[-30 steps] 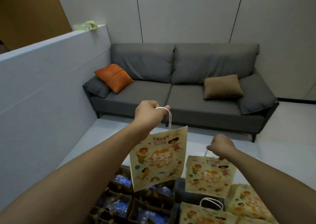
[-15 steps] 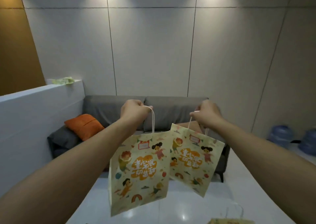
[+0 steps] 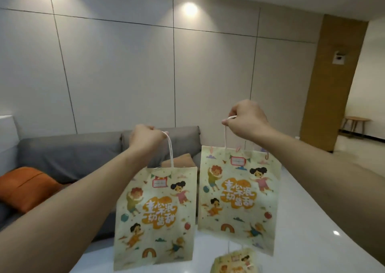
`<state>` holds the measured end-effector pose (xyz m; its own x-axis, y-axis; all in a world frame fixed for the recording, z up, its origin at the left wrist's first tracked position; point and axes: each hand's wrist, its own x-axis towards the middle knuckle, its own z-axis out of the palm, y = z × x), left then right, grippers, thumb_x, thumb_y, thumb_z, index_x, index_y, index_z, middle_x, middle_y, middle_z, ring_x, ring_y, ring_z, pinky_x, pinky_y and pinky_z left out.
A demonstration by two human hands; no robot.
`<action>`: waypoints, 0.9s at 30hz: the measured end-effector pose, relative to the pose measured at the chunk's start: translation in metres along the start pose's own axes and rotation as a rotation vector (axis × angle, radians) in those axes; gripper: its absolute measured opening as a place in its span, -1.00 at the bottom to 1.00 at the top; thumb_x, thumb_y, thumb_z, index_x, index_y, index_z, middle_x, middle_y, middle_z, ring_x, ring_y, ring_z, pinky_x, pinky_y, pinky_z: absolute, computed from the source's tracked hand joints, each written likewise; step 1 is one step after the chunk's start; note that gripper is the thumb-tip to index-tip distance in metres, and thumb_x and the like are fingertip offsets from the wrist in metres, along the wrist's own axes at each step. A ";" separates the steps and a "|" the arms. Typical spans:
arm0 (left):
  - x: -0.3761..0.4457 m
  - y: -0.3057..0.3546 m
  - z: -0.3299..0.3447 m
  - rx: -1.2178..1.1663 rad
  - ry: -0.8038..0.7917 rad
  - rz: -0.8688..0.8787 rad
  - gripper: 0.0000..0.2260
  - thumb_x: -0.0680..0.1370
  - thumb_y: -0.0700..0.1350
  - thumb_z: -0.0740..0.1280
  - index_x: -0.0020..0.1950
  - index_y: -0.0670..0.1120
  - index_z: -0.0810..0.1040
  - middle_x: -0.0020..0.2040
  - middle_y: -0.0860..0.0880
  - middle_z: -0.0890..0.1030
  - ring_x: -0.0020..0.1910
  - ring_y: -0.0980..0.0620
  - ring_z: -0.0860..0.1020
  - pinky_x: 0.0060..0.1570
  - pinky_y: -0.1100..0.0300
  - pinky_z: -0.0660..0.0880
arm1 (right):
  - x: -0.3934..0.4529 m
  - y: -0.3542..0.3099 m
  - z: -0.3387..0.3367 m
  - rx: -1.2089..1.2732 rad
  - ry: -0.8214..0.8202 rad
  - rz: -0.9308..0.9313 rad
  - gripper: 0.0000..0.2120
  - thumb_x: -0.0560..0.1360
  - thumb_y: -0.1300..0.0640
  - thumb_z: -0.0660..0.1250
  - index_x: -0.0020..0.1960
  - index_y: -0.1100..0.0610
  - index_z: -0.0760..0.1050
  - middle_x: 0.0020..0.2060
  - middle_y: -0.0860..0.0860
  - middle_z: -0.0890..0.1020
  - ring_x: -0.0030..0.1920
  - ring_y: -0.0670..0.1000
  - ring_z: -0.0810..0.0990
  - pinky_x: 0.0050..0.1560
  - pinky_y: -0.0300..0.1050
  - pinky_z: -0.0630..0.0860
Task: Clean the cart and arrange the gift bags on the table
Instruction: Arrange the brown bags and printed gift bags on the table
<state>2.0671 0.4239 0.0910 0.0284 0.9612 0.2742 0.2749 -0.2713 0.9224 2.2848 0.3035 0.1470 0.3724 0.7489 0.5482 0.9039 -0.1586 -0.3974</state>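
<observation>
Head view:
L hand (image 3: pixel 145 140): fist curled round cord handle of left gift bag (image 3: pixel 155 216); bag hangs flat, in front of sofa (image 3: pixel 68 154).
R hand (image 3: pixel 248 120): fingers pinch handle of right gift bag (image 3: pixel 237 197); held higher than L, to the right of sofa. Hands apart, bags side by side, nearly touching.
Contents: both bags face-on, mouths not visible; cannot tell.
Third gift bag (image 3: pixel 235 262): only top shows at bottom edge, on white table (image 3: pixel 308 220), below right gift bag.
Edges/room: table's far edge meets sofa front; bare tabletop to the right of the bags. Orange cushion (image 3: pixel 25 187) at sofa's left end. Small round stool (image 3: pixel 355 122) far right of sofa.
Vs 0.5 s ago: view swung right; bags no longer overlap; R hand raised.
</observation>
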 end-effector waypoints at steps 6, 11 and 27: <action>-0.010 -0.021 0.044 0.034 -0.039 -0.013 -0.69 0.52 -0.10 0.48 -0.35 -0.11 0.45 -0.34 -0.05 0.40 -0.35 -0.01 0.35 -0.33 0.16 0.35 | -0.019 0.034 -0.006 -0.091 -0.008 0.073 -0.82 0.50 -0.01 0.48 -0.11 0.11 0.66 -0.21 0.01 0.66 -0.17 0.04 0.63 -0.08 0.07 0.66; -0.010 -0.047 0.077 0.111 -0.113 -0.063 -0.74 0.48 -0.13 0.47 -0.35 -0.11 0.47 -0.29 -0.08 0.50 -0.26 -0.07 0.47 -0.20 0.07 0.51 | -0.032 0.063 -0.009 -0.105 -0.070 0.166 -0.85 0.48 0.04 0.50 -0.16 0.12 0.66 -0.24 0.02 0.66 -0.15 0.06 0.64 -0.06 0.12 0.66; -0.021 -0.192 0.140 0.366 -0.420 -0.247 -0.84 0.52 -0.14 0.48 -0.19 -0.22 0.64 -0.20 -0.19 0.66 -0.10 -0.17 0.65 -0.04 -0.10 0.66 | -0.046 0.111 0.072 -0.067 -0.161 0.234 -0.80 0.48 -0.03 0.50 -0.12 0.12 0.66 -0.21 0.03 0.66 -0.13 0.06 0.62 -0.09 0.02 0.63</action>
<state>2.1485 0.4624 -0.1305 0.2777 0.9510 -0.1357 0.6320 -0.0745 0.7714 2.3528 0.2979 0.0248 0.5393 0.7784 0.3214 0.8112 -0.3776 -0.4466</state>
